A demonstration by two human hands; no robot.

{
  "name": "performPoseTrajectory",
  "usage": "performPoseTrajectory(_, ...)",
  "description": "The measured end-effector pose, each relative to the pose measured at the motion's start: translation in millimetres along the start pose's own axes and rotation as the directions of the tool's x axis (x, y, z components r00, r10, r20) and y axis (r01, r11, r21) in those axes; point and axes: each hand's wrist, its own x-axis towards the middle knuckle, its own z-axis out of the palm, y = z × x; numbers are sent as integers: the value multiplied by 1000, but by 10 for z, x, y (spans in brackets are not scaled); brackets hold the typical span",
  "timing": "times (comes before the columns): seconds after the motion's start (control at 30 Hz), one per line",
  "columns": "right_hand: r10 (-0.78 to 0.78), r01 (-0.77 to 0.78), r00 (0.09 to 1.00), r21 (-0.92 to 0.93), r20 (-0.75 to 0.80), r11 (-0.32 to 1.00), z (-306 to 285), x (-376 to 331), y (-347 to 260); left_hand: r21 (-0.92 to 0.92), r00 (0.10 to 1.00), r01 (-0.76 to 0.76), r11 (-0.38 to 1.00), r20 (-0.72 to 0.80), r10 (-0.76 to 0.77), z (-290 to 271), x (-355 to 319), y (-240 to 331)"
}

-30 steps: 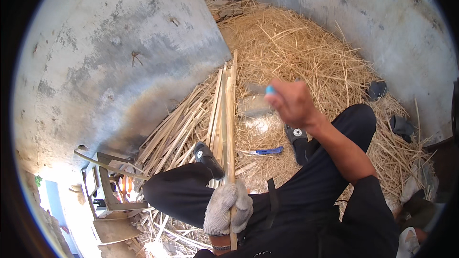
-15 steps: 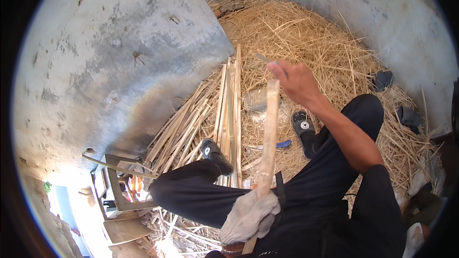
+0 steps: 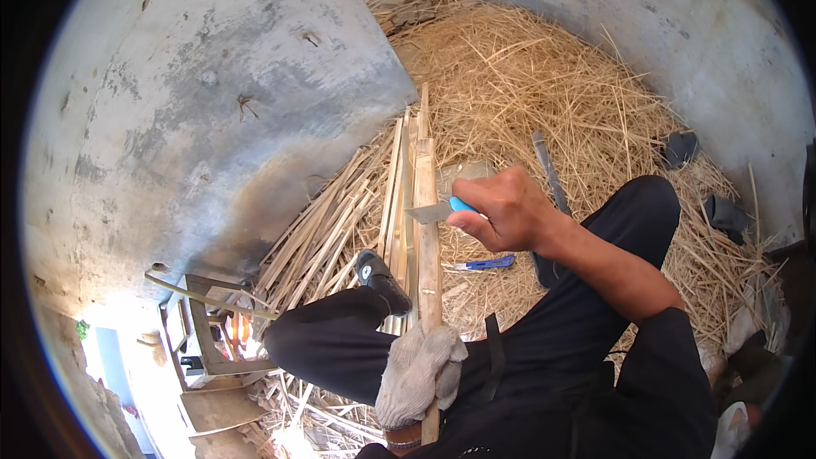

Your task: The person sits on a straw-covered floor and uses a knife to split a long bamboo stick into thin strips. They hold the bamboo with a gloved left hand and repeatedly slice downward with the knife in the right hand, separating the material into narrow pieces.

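Observation:
My left hand (image 3: 418, 376), in a pale knitted work glove, is closed round the lower part of a long flat bamboo strip (image 3: 430, 276). The strip runs away from me over my lap, its far end above a row of other strips. In my bare right hand (image 3: 508, 211) is a small knife (image 3: 431, 213) with a bright blue handle. Its broad blade points left and lies across the upper part of the strip; whether the edge bites into it I cannot tell. A blue utility knife (image 3: 486, 263) lies on the floor beyond my lap.
Long split strips (image 3: 327, 225) lie along the left wall (image 3: 212, 102). Loose straw (image 3: 518, 68) covers the floor ahead. A long grey blade-like tool (image 3: 549, 166) rests on it, near my right knee. Dark slippers (image 3: 680, 146) lie right; a wooden frame (image 3: 223, 367) stands left.
The bamboo strip's far end has swung left, and my gloved hand has shifted slightly left. My right hand has come nearer and left, bringing the knife blade across the strip.

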Motion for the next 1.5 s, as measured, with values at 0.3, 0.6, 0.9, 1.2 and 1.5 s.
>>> performPoseTrajectory(0.3,390,-493,866,-402,-314,771,-139,138,653,265,978,144,953,107,-178,146,-87,76)
performPoseTrajectory(0.6,39,-36,995,30,-89,999,-170,25,36,36,999,-4,999,-40,5,78,6,90)
performPoseTrajectory(0.9,16,-18,999,-66,-39,998,-49,21,39,130,998,23,991,-68,-14,75,-55,82)
performPoseTrajectory(1.2,293,-320,892,-24,-345,947,-256,81,449,167,999,27,986,-46,-20,165,-102,157)
performPoseTrajectory(1.5,38,-35,999,117,-28,992,-63,-8,-29,73,999,-9,997,-36,12,86,-47,76)
